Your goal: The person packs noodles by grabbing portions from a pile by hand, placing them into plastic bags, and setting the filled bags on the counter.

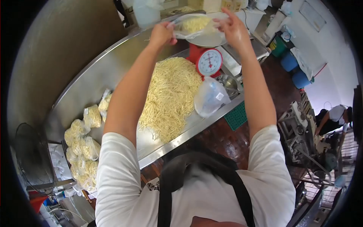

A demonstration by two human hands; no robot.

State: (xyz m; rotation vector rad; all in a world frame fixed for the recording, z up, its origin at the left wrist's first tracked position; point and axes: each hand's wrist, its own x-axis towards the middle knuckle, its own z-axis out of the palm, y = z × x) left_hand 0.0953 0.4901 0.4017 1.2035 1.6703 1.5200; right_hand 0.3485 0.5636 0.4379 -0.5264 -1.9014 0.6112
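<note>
A clear plastic bag with pale yellow noodles in it is stretched between my two hands, over the round pan of a red dial scale. My left hand is closed on the bag's left side. At its right side my right hand grips the plastic, its index finger pointing up and away. Below the scale, a big heap of loose noodles lies on the steel worktable. A stack of clear plastic bags rests right of the heap.
Several filled noodle bags are piled at the table's left end. A metal bowl sits by the scale. On the floor are a green mat and blue bins. Another person bends near machinery at far right.
</note>
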